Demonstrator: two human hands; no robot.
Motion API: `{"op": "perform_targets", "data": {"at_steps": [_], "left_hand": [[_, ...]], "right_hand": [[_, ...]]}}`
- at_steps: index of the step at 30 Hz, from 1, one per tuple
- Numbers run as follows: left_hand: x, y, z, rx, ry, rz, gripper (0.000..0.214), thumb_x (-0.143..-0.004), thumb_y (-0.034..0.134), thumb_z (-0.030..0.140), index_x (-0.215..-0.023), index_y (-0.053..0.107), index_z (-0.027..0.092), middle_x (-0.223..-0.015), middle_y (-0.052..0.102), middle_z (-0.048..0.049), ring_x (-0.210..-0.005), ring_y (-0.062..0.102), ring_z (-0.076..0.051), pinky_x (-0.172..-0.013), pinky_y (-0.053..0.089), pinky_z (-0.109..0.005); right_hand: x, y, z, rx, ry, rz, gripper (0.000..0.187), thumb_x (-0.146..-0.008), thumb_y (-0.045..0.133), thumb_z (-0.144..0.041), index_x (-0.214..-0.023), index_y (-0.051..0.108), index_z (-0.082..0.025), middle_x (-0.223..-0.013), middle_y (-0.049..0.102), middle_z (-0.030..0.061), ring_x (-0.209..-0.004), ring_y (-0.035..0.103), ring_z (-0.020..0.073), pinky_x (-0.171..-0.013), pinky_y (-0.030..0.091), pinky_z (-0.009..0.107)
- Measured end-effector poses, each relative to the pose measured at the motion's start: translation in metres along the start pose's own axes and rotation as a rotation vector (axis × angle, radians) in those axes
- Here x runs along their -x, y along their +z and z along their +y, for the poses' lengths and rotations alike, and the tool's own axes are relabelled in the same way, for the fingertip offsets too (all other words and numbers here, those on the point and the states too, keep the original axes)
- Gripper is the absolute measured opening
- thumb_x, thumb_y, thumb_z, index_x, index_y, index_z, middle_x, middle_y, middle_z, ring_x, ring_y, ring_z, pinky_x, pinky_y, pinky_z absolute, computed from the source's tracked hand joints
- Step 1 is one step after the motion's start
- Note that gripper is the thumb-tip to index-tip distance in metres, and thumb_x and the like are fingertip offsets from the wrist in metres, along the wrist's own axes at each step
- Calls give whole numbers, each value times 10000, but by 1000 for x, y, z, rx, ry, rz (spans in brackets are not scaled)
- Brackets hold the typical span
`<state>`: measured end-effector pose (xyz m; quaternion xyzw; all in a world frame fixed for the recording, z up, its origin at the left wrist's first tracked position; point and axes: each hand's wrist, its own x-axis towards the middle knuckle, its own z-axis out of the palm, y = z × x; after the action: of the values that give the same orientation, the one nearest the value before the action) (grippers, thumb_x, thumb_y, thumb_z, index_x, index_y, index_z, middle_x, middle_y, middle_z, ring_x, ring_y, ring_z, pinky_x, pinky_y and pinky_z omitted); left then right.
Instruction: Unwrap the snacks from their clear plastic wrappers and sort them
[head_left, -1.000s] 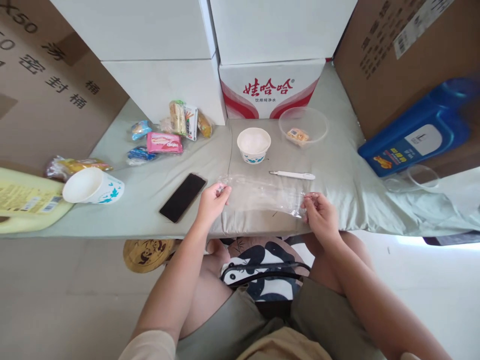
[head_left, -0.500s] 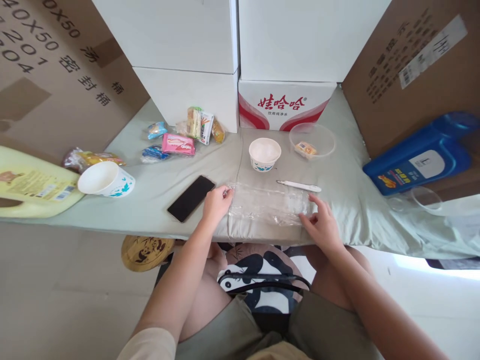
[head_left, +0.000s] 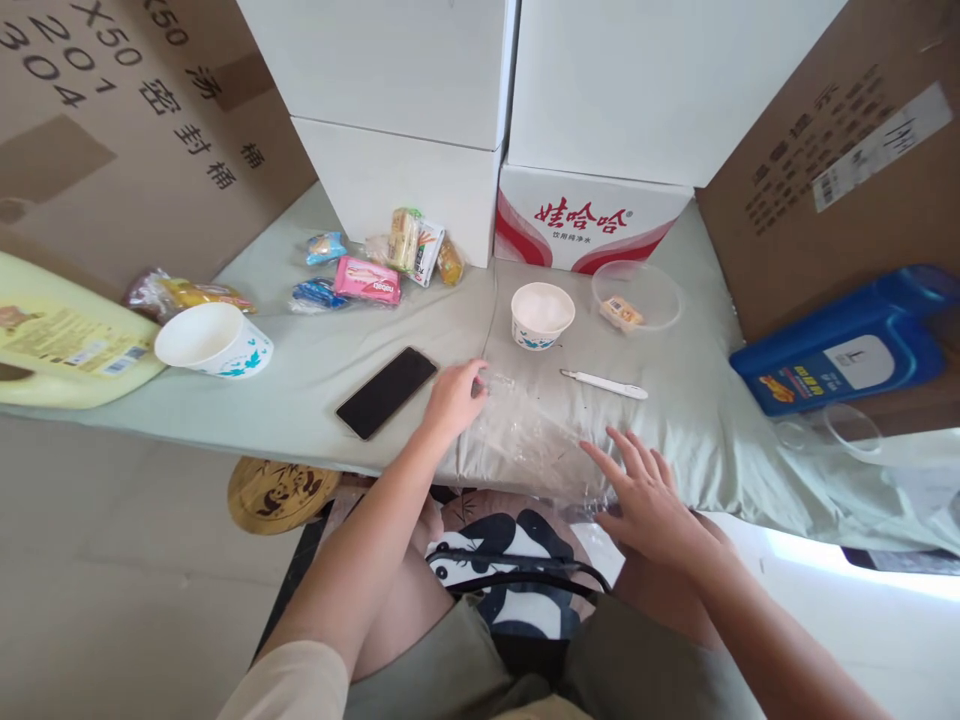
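A clear plastic bag [head_left: 529,435] lies crumpled on the green cloth [head_left: 697,400] at the table's front edge. My left hand [head_left: 454,398] pinches the bag's left end, fingers closed on it. Off the edge, my right hand [head_left: 641,495] is spread flat with fingers apart, pressing the bag's lower right part. A white pen-like tool [head_left: 606,385] lies just beyond the bag. A black phone [head_left: 387,392] rests left of my left hand.
A paper bowl [head_left: 542,315] and a clear bowl [head_left: 637,297] with a snack stand behind. A tipped paper cup [head_left: 214,340], yellow jug [head_left: 67,335], snack packets [head_left: 367,280] sit left; a blue jug [head_left: 844,345] right. Boxes wall the back.
My right hand let go of the bag's right end, opened flat and slid down toward the table edge. The bag has bunched up. The view shifted right.
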<state>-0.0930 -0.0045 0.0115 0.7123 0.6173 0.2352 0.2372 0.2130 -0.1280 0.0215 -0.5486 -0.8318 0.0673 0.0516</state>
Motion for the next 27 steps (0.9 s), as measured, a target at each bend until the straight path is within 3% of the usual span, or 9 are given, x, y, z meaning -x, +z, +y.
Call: {"op": "perform_targets", "data": {"at_steps": [4,8,11,13,15,18,21,24,27], "left_hand": [[-3,8,1,224,69,-55,386,-805,574,92,-1173,632,195,-862,681,-5,-802,639,-142,-842,502,-306],[-3,13,6,509,41,-118,379,-776,577,103,-1140,610,202,-841,602,32,-676,610,-88,-687,493,-232],[-6,7,8,716,5,-168,370,-761,626,159,-1126,597,210,-870,578,38,-584,575,-56,-566,448,-196],[-10,-1,6,842,-9,-145,403,-739,695,207,-1130,593,214,-905,600,30,-581,583,-55,-563,458,-197],[-15,-9,1,1005,-39,-33,476,-702,770,251,-1141,587,221,-970,644,7,-674,643,-82,-671,520,-230],[-17,-11,0,1306,-185,79,453,-728,786,365,-1112,602,210,-1144,692,-69,-982,701,-168,-916,533,-317],[-7,1,13,1480,-374,-193,478,-792,714,546,-1087,637,178,-1270,682,-158,-1171,661,-249,-970,515,-371],[6,18,32,1375,-451,-489,506,-715,833,427,-1101,635,165,-1150,737,-157,-1028,714,-237,-870,535,-345],[9,24,42,1163,-433,-442,394,-696,844,322,-971,613,161,-873,749,-58,-708,704,-142,-651,500,-248]], "right_hand": [[-32,-11,-10,-166,18,58,645,-841,634,-422,-1453,461,-312,-1556,421,149,-1467,356,406,-1123,373,630],[-86,-2,-19,-408,52,17,815,-794,682,-420,-1518,364,-222,-1491,500,185,-1356,505,355,-1073,442,536],[-112,7,-23,-553,147,-82,840,-736,713,-351,-1497,388,-203,-1306,650,158,-1065,660,305,-903,517,461],[-117,9,-23,-669,188,-138,574,-756,674,-322,-1308,568,-203,-1017,732,78,-792,654,218,-766,511,375],[-117,8,-22,-814,191,-159,238,-791,631,-349,-976,664,-203,-749,669,9,-634,564,157,-648,457,310],[-113,7,-20,-1075,195,-83,256,-801,623,-461,-755,598,-210,-626,557,-23,-583,486,131,-571,388,280],[-111,8,-20,-1276,246,90,319,-790,650,-527,-770,568,-219,-624,561,-28,-607,509,134,-616,418,288],[-111,11,-22,-1428,309,168,366,-752,712,-549,-803,535,-232,-665,583,-37,-611,559,133,-645,465,297],[-108,14,-24,-1521,383,130,449,-685,778,-554,-778,469,-242,-693,586,-47,-534,536,113,-530,433,269]]}}
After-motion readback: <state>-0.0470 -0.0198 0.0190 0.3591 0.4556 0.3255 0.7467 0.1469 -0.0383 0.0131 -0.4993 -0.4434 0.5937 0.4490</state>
